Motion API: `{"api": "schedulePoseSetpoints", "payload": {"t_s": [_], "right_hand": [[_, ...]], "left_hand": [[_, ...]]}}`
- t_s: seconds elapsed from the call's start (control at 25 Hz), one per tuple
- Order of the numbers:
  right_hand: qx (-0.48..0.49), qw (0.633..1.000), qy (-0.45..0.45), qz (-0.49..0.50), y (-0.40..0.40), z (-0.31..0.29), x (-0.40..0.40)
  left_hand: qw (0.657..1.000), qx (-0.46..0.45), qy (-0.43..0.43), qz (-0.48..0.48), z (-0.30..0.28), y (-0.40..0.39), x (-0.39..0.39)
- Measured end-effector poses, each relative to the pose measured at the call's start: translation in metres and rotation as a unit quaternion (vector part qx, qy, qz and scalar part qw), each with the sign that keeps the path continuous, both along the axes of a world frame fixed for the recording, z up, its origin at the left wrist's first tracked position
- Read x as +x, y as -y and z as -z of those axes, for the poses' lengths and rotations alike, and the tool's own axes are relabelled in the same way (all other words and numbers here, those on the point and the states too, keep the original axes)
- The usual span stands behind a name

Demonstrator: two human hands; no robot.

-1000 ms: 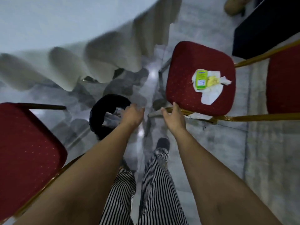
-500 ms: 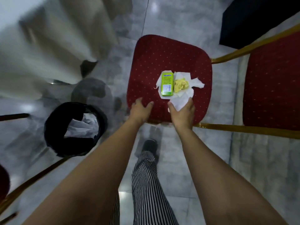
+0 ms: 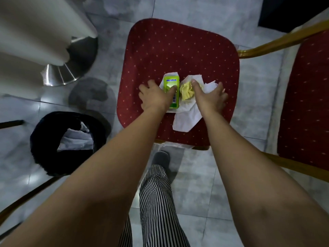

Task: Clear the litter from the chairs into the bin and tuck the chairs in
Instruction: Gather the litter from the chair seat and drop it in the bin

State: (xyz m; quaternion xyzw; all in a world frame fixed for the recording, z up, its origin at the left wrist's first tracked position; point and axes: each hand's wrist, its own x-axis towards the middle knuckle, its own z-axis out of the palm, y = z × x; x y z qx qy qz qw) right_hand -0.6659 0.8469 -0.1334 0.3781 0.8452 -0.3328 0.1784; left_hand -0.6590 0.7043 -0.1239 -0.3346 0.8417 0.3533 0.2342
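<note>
The step in hand looks like gathering the litter on the chair (image 3: 178, 50): the left hand (image 3: 154, 97) rests on the green box (image 3: 171, 86) with fingers loosely spread, and the right hand (image 3: 210, 97) lies spread over the tissue (image 3: 185, 116) beside the yellow wad (image 3: 186, 90). Neither plainly grips anything yet. Next, both should probably close around the pile and carry it left to the bin (image 3: 53, 139) on the floor.

Two red chairs: one (image 3: 178, 56) in the middle, one (image 3: 306, 104) at the right edge. On the middle seat lie three bits of litter: one green Mentos box (image 3: 170, 82), one yellow crumpled wad (image 3: 186, 91), one white napkin (image 3: 187, 116). One black bin (image 3: 44, 154) stands near left. Two hands, left (image 3: 154, 97) and right (image 3: 210, 97).
</note>
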Motion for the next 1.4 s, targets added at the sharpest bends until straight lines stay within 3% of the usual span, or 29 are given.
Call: {"api": "schedulePoseSetpoints", "payload": {"t_s": [0.12, 0.32, 0.52, 0.92, 1.16, 1.4], "right_hand": [[-0.036, 0.999, 0.019, 0.002, 0.005, 0.008, -0.001], [-0.085, 0.996, -0.027, -0.016, 0.01, 0.012, 0.008], [-0.098, 0.994, -0.042, -0.028, 0.019, 0.007, 0.016], [-0.152, 0.986, -0.032, -0.061, 0.087, -0.02, 0.06], [-0.178, 0.975, -0.024, -0.13, 0.192, -0.032, 0.129], [-0.213, 0.961, 0.044, -0.17, 0.294, -0.014, 0.219]], "left_hand": [[0.998, 0.051, 0.003, -0.022, 0.005, -0.015, -0.003], [0.988, 0.138, 0.012, -0.064, 0.007, -0.031, -0.005], [0.956, 0.25, 0.01, -0.153, 0.004, -0.026, 0.001], [0.939, 0.264, -0.038, -0.219, -0.016, 0.045, 0.058], [0.918, 0.261, -0.073, -0.289, -0.032, 0.151, 0.142], [0.909, 0.242, -0.043, -0.337, -0.022, 0.26, 0.246]]}}
